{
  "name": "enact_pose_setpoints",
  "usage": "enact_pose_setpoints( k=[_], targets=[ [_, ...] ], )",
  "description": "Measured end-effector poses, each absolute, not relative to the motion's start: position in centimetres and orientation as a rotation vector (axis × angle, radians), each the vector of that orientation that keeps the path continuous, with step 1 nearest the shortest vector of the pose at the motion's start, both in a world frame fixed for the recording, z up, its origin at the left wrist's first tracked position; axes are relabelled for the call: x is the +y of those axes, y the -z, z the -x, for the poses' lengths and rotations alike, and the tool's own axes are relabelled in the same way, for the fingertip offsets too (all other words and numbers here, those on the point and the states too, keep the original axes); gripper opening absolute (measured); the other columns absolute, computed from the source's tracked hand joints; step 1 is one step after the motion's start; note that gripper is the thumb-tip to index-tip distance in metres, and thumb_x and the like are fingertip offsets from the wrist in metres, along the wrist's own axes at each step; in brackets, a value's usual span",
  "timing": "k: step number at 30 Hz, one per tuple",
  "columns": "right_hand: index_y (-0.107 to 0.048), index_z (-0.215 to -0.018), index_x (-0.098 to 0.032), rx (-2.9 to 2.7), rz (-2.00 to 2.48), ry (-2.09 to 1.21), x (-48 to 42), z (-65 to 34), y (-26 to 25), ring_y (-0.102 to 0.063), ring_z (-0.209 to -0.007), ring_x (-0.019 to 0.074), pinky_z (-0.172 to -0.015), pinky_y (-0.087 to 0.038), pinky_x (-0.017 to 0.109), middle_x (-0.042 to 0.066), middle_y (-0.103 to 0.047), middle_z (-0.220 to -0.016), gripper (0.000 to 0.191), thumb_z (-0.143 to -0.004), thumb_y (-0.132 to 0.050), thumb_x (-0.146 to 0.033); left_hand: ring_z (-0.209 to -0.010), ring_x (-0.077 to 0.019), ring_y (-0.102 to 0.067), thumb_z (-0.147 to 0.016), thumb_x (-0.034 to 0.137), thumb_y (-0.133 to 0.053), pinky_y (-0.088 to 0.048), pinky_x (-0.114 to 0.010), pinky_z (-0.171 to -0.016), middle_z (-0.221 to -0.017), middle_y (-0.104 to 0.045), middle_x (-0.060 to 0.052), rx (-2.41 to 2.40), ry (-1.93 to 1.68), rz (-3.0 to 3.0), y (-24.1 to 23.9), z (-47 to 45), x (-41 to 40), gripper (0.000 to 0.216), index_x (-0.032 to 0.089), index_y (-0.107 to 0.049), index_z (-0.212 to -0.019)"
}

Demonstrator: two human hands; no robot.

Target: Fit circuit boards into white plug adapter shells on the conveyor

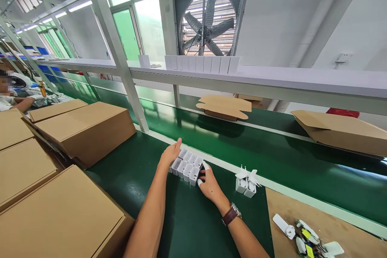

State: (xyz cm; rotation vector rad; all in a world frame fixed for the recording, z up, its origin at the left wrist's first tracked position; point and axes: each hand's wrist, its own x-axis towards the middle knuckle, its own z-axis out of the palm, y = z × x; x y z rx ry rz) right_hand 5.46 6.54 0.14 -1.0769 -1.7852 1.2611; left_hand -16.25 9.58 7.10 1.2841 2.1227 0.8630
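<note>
Several small white open-topped boxes (186, 168) stand pressed together in two rows on the dark green mat. My left hand (171, 154) grips the left end of the block, its thumb up and its other fingers mostly hidden. At the right end, my right hand (209, 183) holds the block between thumb and fingers, with white covers on the thumb and a fingertip. A watch with a dark strap (232, 214) is on my right wrist. Two more white boxes (245, 187), with white pronged parts standing in them, are to the right of that hand.
Large cardboard cartons (87, 129) crowd the left. A green conveyor belt (272, 149) runs behind the mat, under a white shelf (272, 82). Flattened cardboard (225, 107) lies beyond. Loose electronic parts (311, 238) rest on a brown board (281, 197). Another person (18, 102) is at far left.
</note>
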Motion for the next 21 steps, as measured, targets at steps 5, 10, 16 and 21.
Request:
enact_pose_setpoints(
  k=[5,10,16,21],
  targets=[
    [-0.045,-0.147,-0.021,-1.718,1.063,-1.251,5.9,-5.2,0.1,-0.066,-0.109,0.0227,-0.098,-0.060,0.041,0.014,-0.051,-0.144,0.079,-0.071,-0.057,-0.005,-0.127,-0.0339,-0.064,-0.100,0.065,-0.025,-0.049,-0.038,-0.100,-0.117,-0.077,-0.014,2.120,-0.725,-1.409,-6.8,15.9,9.5,0.068,0.021,-0.077,-0.087],
    [-0.049,-0.144,-0.018,-1.704,1.032,-1.227,5.2,-5.1,0.2,-0.065,-0.115,0.0247,-0.101,-0.058,0.044,0.014,-0.054,-0.141,0.069,-0.076,-0.056,-0.006,-0.126,-0.0343,-0.063,-0.100,0.064,-0.028,-0.050,-0.040,-0.099,-0.102,-0.079,-0.014,2.149,-0.609,-1.480,-6.4,15.4,8.9,0.063,0.023,-0.073,-0.089],
    [-0.050,-0.143,-0.018,-1.675,1.032,-1.213,5.2,-3.7,0.3,-0.064,-0.119,0.0247,-0.100,-0.058,0.041,0.015,-0.053,-0.143,0.070,-0.075,-0.053,-0.002,-0.118,-0.0365,-0.067,-0.101,0.066,-0.021,-0.051,-0.046,-0.097,-0.111,-0.075,-0.019,2.270,-0.532,-1.453,-6.9,14.8,9.1,0.068,0.021,-0.071,-0.099],
    [-0.052,-0.141,-0.015,-1.750,1.020,-1.224,5.4,-2.5,-0.2,-0.062,-0.123,0.0243,-0.103,-0.056,0.040,0.017,-0.053,-0.142,0.064,-0.079,-0.051,-0.002,-0.119,-0.0425,-0.065,-0.102,0.060,-0.026,-0.050,-0.056,-0.098,-0.118,-0.071,-0.026,2.437,-0.566,-1.377,-8.8,14.4,9.1,0.065,0.014,-0.072,-0.102]
  ],
)
